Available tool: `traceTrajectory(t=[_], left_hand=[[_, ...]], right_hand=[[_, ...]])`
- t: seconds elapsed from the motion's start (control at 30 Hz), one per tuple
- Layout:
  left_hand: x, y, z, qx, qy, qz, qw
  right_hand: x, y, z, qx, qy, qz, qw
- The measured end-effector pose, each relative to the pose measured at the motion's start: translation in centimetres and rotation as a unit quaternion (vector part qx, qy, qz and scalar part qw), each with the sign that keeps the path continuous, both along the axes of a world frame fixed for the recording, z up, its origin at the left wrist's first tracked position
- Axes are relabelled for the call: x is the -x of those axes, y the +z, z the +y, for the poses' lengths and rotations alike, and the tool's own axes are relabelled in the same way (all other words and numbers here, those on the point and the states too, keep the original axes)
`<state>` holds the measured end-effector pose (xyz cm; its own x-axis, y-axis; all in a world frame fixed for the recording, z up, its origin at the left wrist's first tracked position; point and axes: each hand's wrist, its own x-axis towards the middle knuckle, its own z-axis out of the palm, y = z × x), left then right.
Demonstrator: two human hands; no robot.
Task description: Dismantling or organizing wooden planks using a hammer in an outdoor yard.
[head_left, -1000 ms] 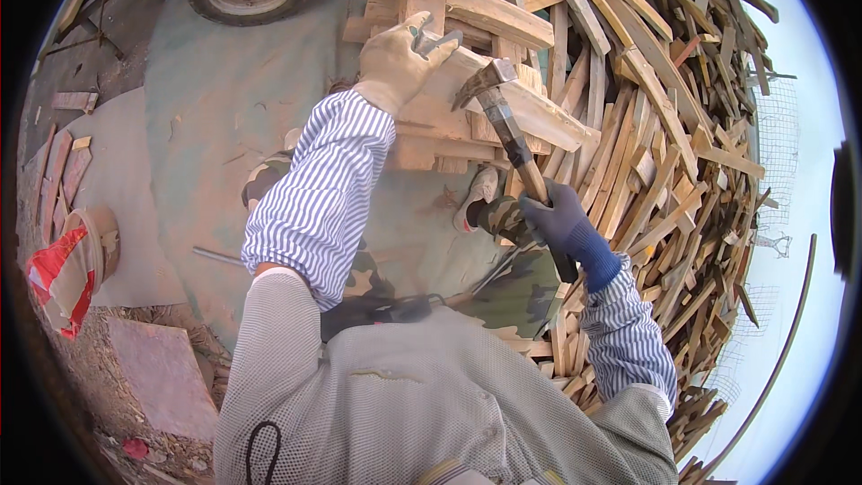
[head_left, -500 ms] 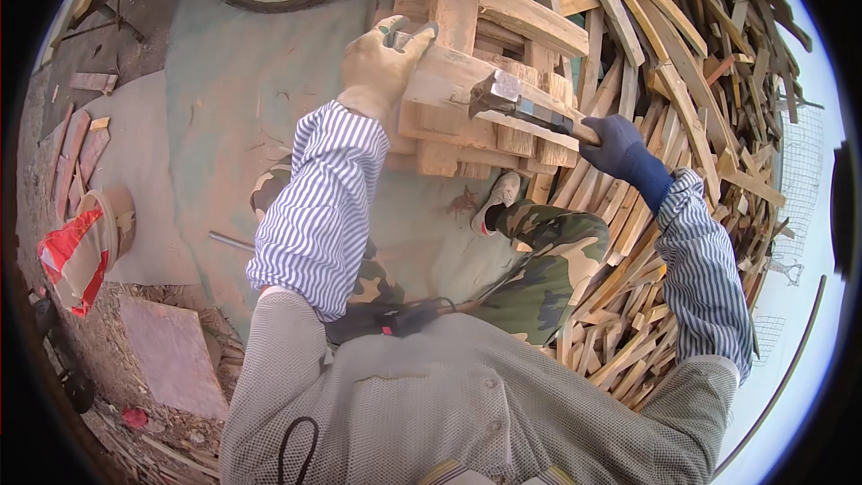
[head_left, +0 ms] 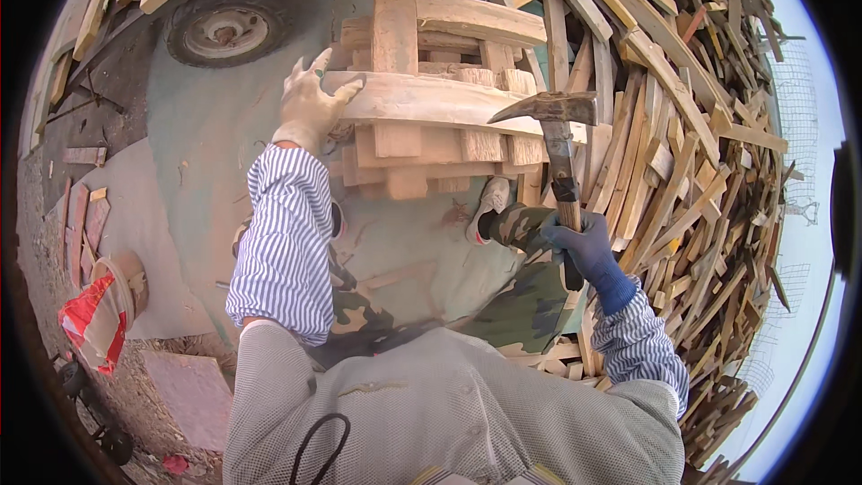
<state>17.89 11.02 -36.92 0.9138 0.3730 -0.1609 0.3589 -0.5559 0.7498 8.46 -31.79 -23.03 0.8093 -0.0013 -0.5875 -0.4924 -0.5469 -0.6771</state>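
A stack of crossed wooden boards (head_left: 480, 20) stands in front of me. My left hand (head_left: 307, 101), in a pale glove, is at the left end of the stack's top plank (head_left: 422, 101). Its fingers are spread, and the thumb lies by the plank's end. My right hand (head_left: 584, 247), in a dark blue glove, grips the handle of a hammer (head_left: 558, 139). The hammer stands with its head away from me, over the plank's right end. The head has a long pointed claw toward the left and a blunt face toward the right.
A big heap of loose wood strips (head_left: 682, 171) fills the right side. A wheel (head_left: 226, 34) lies at the far left. Left of me are a bucket (head_left: 130, 280) with a red and white bag (head_left: 94, 319) and a flat board (head_left: 190, 395). My shoe (head_left: 489, 207) is just below the stack.
My left hand has loosened and spread its fingers at the plank's end. My right hand has come nearer to me, and the hammer has swung from lying sideways to pointing away, its claw toward the left.
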Motion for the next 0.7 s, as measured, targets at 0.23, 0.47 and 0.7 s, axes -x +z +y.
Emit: traceTrajectory(t=[0.23, 0.47, 0.7], left_hand=[[1.7, 0.4, -2.6, -0.382, -0.240, 0.057, 0.890], [-0.9, 1.7, -4.2, -0.342, -0.231, 0.016, 0.911], [-8.8, 2.1, -14.6, -0.262, -0.383, 0.085, 0.882]], right_hand=[[10.5, -2.3, -9.8, -0.037, -0.207, -0.096, 0.973], [15.0, -5.7, -11.8, -0.165, -0.296, -0.092, 0.936], [13.4, -6.2, -11.4, -0.193, -0.288, -0.074, 0.935]])
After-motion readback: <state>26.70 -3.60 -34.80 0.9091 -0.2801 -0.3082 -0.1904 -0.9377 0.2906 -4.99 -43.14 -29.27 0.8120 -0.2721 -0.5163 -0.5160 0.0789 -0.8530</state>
